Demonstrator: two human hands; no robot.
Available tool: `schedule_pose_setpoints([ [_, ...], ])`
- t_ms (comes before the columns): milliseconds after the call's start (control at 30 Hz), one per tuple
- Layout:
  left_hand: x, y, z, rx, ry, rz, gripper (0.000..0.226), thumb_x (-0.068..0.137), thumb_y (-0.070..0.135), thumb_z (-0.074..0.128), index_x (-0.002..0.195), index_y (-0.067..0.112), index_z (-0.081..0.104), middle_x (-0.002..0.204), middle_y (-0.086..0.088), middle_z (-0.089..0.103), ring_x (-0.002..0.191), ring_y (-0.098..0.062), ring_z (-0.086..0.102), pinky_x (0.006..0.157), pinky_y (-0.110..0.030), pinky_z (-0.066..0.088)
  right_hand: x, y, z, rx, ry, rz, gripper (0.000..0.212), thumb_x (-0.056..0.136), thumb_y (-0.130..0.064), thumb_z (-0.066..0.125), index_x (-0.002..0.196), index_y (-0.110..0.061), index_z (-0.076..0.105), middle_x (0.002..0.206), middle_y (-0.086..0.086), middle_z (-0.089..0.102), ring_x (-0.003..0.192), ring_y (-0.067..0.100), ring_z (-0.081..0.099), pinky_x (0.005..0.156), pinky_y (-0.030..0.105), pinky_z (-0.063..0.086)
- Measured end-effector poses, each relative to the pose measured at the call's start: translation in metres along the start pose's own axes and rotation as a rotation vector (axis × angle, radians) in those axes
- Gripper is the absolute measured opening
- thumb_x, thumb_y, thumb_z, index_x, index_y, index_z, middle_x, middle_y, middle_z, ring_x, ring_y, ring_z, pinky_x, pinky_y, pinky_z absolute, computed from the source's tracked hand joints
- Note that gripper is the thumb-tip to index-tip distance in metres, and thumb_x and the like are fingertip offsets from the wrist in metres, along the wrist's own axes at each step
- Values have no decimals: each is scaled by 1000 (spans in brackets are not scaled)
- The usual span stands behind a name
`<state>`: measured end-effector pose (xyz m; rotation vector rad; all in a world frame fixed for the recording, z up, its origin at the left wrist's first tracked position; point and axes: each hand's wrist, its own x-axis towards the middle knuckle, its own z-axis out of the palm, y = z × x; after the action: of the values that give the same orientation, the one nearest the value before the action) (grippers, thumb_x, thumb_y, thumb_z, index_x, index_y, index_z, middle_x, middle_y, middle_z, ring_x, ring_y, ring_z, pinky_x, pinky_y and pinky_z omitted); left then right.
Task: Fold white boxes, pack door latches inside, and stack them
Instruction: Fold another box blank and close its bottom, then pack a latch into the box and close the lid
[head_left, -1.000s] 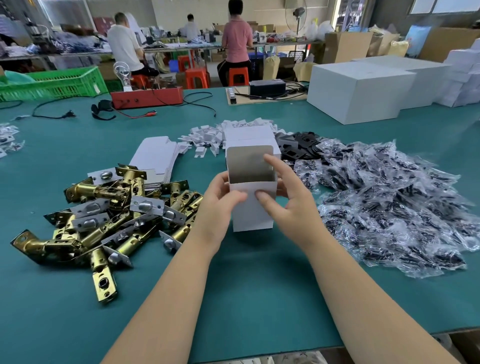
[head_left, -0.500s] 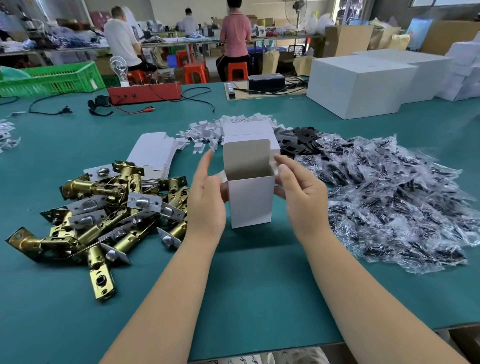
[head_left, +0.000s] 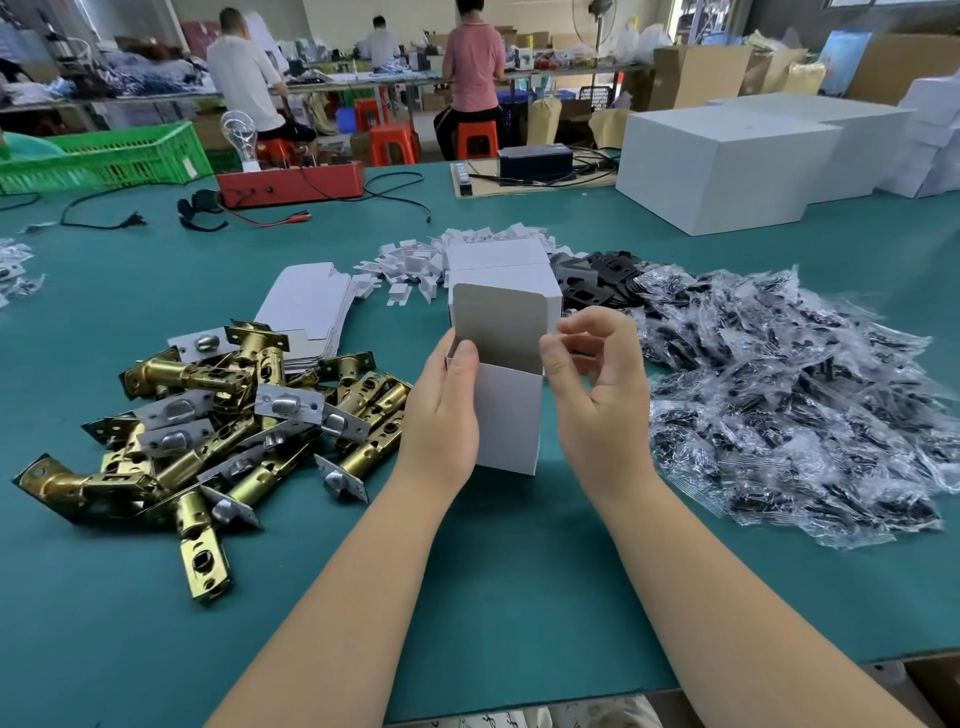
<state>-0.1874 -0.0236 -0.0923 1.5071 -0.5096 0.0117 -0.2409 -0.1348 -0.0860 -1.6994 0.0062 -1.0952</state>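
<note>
Small white box (head_left: 509, 415) upright between both hands, lid flap raised
Matte card, square-edged, its grey inner flap rounded at the corners; the left hand (head_left: 441, 410) grasps its side, thumb on the rim, while the right hand (head_left: 597, 395) hovers beside it, fingers loosely curled, released. Left of the hands, shiny brass door latches (head_left: 218, 421) heap on the green surface (head_left: 519, 571); crinkled plastic packets (head_left: 789, 410) lie right

A wide teal-topped table (head_left: 519, 597) fills the near scene. Beyond its far edge stand orange plastic stools (head_left: 475, 139) and long workbenches (head_left: 363, 83) where people (head_left: 472, 67) work with their backs turned. Brown cartons (head_left: 696, 73) crowd the far right, and a green crate (head_left: 104, 156) sits far left.
</note>
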Motion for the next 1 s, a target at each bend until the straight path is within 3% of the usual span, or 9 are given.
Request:
schedule_pose_setpoints([
  [67,0,2,0,-41,-1,3,39,96,31,33,122,21,60,107,21,67,100,8,57,84,-6,40,1,2,-2,-103,-31,-143,10,91,-8,55,99,-5,61,102,4,55,95,-1,52,80,15,44],
  [167,-1,3,0,-112,-21,-9,31,91,27,35,104,29,64,96,23,70,92,7,60,80,-9,43,-1,1,-5,-168,-147,-147,32,90,-18,55,122,-15,58,121,-3,51,113,-7,45,95,13,38],
  [233,-1,1,-1,-165,-56,-18,32,89,25,36,99,26,66,94,13,70,90,-3,61,81,-19,46,-3,0,-3,-217,-180,-174,46,88,-24,54,133,-16,50,121,-5,50,105,-11,43,91,6,34],
  [367,0,1,-3,-223,-80,-42,31,84,23,38,94,19,66,91,3,67,87,-11,58,78,-25,47,-3,-1,-1,-275,-175,-161,58,85,-31,48,139,-13,43,93,-16,48,80,-10,43,75,4,35],
  [467,-1,2,-1,-238,-61,-73,26,81,23,39,87,19,64,83,4,64,80,-10,55,73,-28,44,-1,0,-3,-311,-237,-73,65,84,-44,39,142,-17,40,84,-7,50,76,-7,42,71,5,34],
  [600,-1,3,-1,-234,-47,-81,29,81,25,39,90,19,66,86,5,67,83,-10,59,76,-27,46,1,1,-1,-420,-253,15,68,86,-55,32,137,-15,49,97,-6,46,81,-1,40,69,14,31],
  [767,-2,1,-1,-116,-14,-30,30,87,29,37,89,15,62,78,13,63,76,-4,55,70,-17,45,3,0,2,-554,-210,0,65,87,-56,28,109,-7,64,117,10,47,111,23,41,93,25,28],
  [900,-3,-3,-2,130,76,58,43,94,45,29,88,22,65,80,10,66,77,-4,58,71,-19,45,4,1,0,-500,-318,47,50,91,-53,36,94,-8,56,90,6,55,80,14,45,68,26,32],
  [1000,-1,-1,-9,298,69,71,63,94,57,20,68,14,58,62,5,59,61,-12,54,59,-30,42,3,4,1,-466,-308,50,42,91,-49,35,90,-10,52,80,6,54,71,16,44,60,24,31],
])
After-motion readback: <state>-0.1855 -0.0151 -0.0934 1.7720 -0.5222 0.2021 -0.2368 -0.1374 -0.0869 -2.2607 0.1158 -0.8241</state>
